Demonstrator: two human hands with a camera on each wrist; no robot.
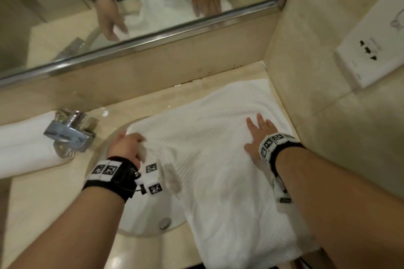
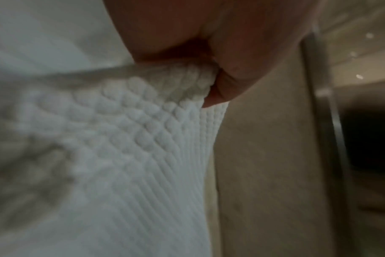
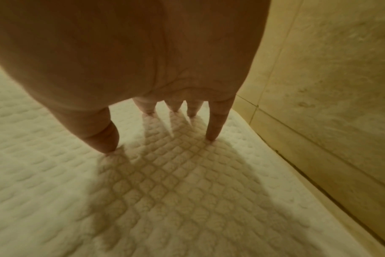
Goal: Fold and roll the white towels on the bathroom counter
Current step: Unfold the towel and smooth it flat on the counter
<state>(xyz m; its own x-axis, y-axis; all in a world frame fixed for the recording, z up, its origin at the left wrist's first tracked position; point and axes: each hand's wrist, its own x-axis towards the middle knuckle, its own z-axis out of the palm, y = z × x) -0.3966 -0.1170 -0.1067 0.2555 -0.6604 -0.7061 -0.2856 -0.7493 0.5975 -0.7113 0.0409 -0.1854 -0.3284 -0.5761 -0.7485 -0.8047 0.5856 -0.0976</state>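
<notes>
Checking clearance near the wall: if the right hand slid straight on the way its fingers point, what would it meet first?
Probably more towel, then the back wall below the mirror; the right hand lies flat on it. Depth is unclear.

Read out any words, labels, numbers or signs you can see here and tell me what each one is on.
No text reads clearly anywhere.
Wall socket plate: faint grey print and a line drawing, too small and blurred to read.
Left wrist band and right wrist band: black-and-white square marker patterns, not letters or numbers.
White towel, rolled towels and faucet: no label or brand visible.
</notes>
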